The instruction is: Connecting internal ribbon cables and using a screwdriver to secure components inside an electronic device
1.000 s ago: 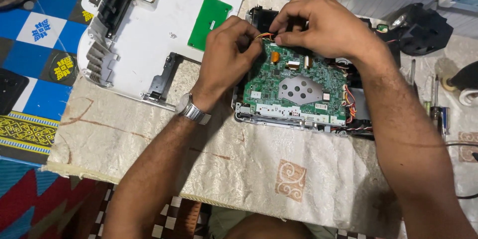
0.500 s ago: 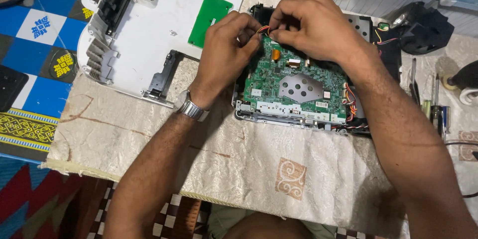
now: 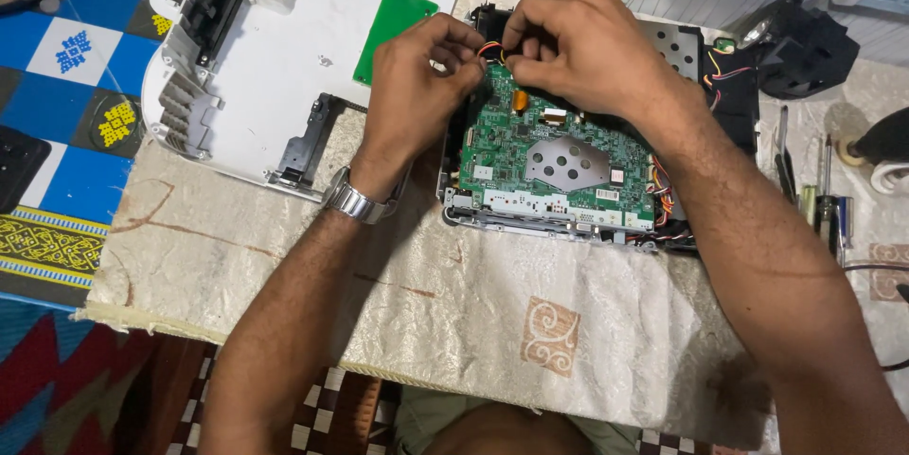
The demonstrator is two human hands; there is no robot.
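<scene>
Left hand: the left hand is curled at the far-left corner of the circuit board, thumb and fingertips pinched on a small bundle of coloured wires; a metal wristwatch sits on the wrist.
Right hand: the right hand meets it from the other side, fingers closed on the same wires, knuckles up; the exact grip point is hidden under the fingers.
Work piece: a green circuit board with a perforated metal shield, seated in a dark open chassis on the cream cloth.
Step in hand: judged to be working a wire connector at the board's far edge; whether plugged or free cannot be told.
Next move calls for: a steady, straight pull or push at the plug body, not the wires.
Surroundings: white housing cover with a green panel lies to the left; screwdrivers to the right, well apart.
</scene>
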